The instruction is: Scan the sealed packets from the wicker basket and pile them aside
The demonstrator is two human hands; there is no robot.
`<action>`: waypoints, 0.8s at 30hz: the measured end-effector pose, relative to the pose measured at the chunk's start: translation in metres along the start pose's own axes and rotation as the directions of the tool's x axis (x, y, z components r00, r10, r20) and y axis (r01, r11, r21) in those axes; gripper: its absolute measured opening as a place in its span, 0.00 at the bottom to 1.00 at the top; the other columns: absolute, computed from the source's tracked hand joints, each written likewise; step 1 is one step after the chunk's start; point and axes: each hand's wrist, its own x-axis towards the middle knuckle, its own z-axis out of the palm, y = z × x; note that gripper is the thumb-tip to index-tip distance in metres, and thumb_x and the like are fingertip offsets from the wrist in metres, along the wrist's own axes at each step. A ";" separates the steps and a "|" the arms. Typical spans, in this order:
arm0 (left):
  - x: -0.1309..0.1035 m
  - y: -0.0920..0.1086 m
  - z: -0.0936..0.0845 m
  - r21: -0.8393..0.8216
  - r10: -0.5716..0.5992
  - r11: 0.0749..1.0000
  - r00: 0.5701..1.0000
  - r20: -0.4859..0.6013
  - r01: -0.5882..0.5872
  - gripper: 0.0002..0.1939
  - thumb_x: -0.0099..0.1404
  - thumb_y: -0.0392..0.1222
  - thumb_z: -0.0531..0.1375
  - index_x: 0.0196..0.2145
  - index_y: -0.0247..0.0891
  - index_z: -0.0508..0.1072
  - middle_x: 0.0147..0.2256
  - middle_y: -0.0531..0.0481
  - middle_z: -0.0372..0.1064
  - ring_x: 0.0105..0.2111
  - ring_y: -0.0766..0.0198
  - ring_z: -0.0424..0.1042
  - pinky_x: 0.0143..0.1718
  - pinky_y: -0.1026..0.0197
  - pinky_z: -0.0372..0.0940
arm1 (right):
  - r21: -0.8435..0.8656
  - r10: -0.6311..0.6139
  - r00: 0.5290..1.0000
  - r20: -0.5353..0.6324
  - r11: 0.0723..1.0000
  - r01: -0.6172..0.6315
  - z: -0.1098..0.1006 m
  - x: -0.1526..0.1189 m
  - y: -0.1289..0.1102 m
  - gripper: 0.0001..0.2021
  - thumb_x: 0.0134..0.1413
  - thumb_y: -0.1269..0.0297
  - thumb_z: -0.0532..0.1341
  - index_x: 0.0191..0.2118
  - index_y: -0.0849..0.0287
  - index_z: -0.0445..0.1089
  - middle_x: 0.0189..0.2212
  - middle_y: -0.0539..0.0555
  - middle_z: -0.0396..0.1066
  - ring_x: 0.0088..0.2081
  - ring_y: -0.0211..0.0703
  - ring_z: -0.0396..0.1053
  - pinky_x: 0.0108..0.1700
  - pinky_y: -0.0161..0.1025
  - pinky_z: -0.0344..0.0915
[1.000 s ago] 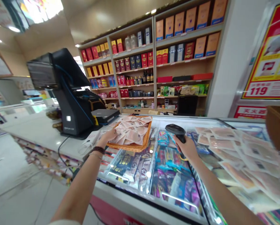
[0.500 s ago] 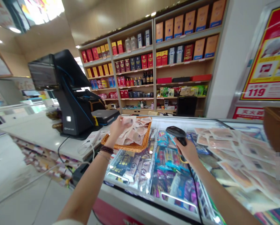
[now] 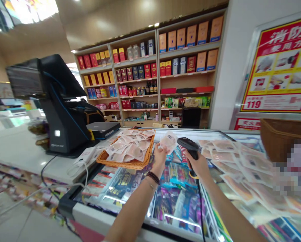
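My left hand (image 3: 160,155), with beads at the wrist, pinches a small clear packet (image 3: 168,142) with a printed label, held up over the glass-topped freezer. Just right of it, my right hand (image 3: 199,165) is wrapped round the handle of a black barcode scanner (image 3: 188,144), its head close to the packet. The scanner's cable hangs down over the glass. To the left, an orange wicker basket (image 3: 150,153) holds a pile of similar packets (image 3: 130,144). More flat packets (image 3: 251,164) are spread on the glass at the right.
A black checkout terminal (image 3: 62,111) stands on the left counter (image 3: 11,141), beside a grey flat device (image 3: 103,128). Wrapped goods (image 3: 180,198) lie under the freezer glass. A brown basket (image 3: 281,137) is at the right. Shelves (image 3: 157,74) of boxes stand behind.
My left hand has moved right from the basket to beside the scanner, carrying a packet. The view has turned slightly right. My right hand still holds the scanner.
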 end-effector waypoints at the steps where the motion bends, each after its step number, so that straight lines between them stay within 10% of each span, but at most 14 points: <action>1: -0.001 -0.009 -0.001 0.015 0.004 1.000 1.000 -0.010 -0.003 0.18 0.63 0.33 0.64 0.48 0.40 0.63 0.42 0.46 0.76 0.40 0.62 0.80 0.46 0.57 0.76 | -0.015 0.006 1.000 0.002 1.000 -0.006 0.000 -0.001 0.000 0.23 0.51 0.35 0.63 0.24 0.49 0.62 0.11 0.48 0.64 0.14 0.46 0.66 0.21 0.41 0.62; 24: 0.011 -0.038 -0.017 0.058 0.046 0.997 0.995 -0.087 -0.041 0.19 0.62 0.34 0.65 0.47 0.39 0.63 0.38 0.45 0.78 0.37 0.60 0.81 0.44 0.56 0.76 | -0.172 0.020 0.996 0.085 0.985 -0.005 0.007 -0.003 0.008 0.22 0.52 0.36 0.60 0.26 0.50 0.63 0.12 0.49 0.65 0.14 0.46 0.66 0.22 0.40 0.61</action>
